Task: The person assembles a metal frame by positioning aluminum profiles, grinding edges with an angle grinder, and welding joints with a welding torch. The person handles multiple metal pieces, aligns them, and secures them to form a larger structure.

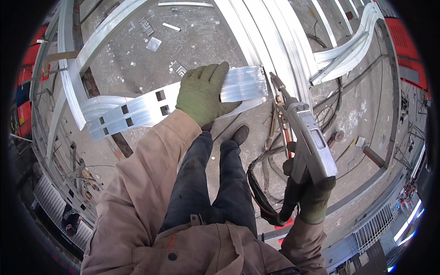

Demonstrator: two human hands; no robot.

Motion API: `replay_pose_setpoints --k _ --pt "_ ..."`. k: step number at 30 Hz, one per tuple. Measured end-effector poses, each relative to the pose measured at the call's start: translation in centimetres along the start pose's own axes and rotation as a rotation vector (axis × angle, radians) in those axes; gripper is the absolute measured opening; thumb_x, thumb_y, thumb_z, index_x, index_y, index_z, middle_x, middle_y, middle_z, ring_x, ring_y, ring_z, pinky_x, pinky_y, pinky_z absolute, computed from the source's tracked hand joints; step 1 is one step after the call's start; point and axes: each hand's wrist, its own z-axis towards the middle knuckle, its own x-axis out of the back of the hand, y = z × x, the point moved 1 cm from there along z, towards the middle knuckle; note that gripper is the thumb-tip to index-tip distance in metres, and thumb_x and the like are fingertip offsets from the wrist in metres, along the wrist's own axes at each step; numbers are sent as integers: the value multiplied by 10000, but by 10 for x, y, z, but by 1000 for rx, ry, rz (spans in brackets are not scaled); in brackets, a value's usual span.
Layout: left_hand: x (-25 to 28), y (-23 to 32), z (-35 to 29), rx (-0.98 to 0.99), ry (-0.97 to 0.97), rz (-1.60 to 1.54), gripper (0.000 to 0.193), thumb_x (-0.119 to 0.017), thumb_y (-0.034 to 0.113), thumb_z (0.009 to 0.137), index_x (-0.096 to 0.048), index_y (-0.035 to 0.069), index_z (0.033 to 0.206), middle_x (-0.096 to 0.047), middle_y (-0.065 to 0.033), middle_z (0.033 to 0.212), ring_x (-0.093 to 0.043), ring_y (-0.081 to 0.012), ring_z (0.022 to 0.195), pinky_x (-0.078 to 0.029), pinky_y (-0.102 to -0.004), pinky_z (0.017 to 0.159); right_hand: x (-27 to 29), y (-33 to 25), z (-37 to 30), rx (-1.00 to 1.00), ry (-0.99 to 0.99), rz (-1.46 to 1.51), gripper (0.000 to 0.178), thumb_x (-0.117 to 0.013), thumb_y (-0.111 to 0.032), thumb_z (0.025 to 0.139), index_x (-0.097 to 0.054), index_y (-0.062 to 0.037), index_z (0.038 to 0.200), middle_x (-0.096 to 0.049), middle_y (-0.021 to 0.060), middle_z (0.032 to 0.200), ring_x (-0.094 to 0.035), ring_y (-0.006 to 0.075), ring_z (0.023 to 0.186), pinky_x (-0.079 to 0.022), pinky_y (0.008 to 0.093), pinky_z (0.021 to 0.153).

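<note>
One gun-shaped tool [308, 133], two hands [199, 94] [317, 201]

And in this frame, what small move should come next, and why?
Probably a slight aiming of the torch-like gun toward the near end of the ribbed metal strip. The right hand holds the gun with its nozzle beside that end, while the left hand grips the strip. I can't tell whether nozzle and strip touch.

The left hand [201, 94] hides part of the slotted metal bar [144, 108].
</note>
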Motion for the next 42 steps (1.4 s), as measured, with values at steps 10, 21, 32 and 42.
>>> replay_pose_setpoints --k 10,21,32,42 --pt "1 -1 0 0 14 -47 1098 -1016 650 813 -599 123 1681 -720 -182 1574 -703 -429 1459 -494 -653 1293 2 16 16 93 -129 94 1188 -625 -933 1053 -560 66 1692 -752 187 1514 -776 270 1281 -624 420 1088" --pt "-1 -3 -1 -5 12 -52 1091 -998 659 829 -599 117 1688 -712 -183 1595 -685 -416 1494 -480 -643 1307 6 22 21 113 -137 79 1056 -574 -844 1140 -586 72 1666 -782 188 1463 -789 292 1284 -629 429 1094" --pt "-1 -4 0 -22 20 -44 1084 -996 695 833 -608 111 1660 -726 -187 1566 -702 -411 1478 -491 -638 1297 -3 9 13 45 -105 87 1068 -593 -874 1113 -613 53 1644 -769 164 1466 -781 260 1258 -635 392 1038" --pt "-1 -4 0 -32 39 -26 1074 -996 682 833 -617 97 1649 -730 -189 1554 -713 -412 1452 -503 -629 1286 6 19 4 5 -76 71 1104 -635 -885 1075 -607 63 1640 -784 172 1407 -776 237 1145 -616 383 966"
